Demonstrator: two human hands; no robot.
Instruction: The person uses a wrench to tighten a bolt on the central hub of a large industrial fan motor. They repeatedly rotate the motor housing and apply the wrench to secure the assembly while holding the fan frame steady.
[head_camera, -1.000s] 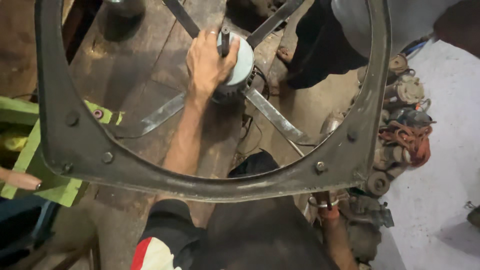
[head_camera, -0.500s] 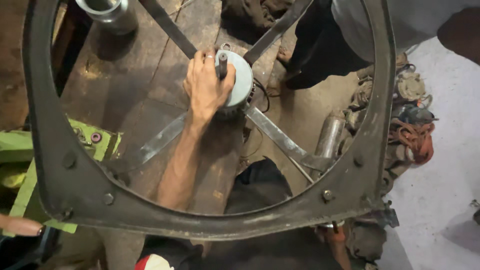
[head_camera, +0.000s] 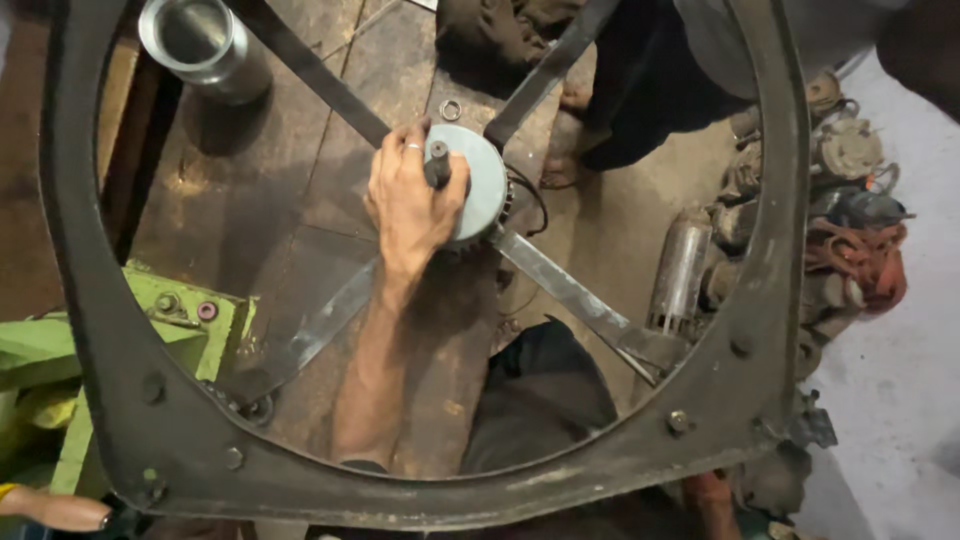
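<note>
The left hand (head_camera: 412, 205) is curling its fingers around the stubby dark shaft on the round grey metal motor hub (head_camera: 478, 185), sitting mid-frame where four flat steel arms meet inside the dark riveted metal ring (head_camera: 120, 380), above the wooden worktop (head_camera: 250, 190); the right hand is out of view

A repair workshop. Old electric motors (head_camera: 690, 265) lie heaped on the floor beside a worn, stained wooden tabletop (head_camera: 260, 200). A green machine (head_camera: 60, 350) stands nearby.
</note>
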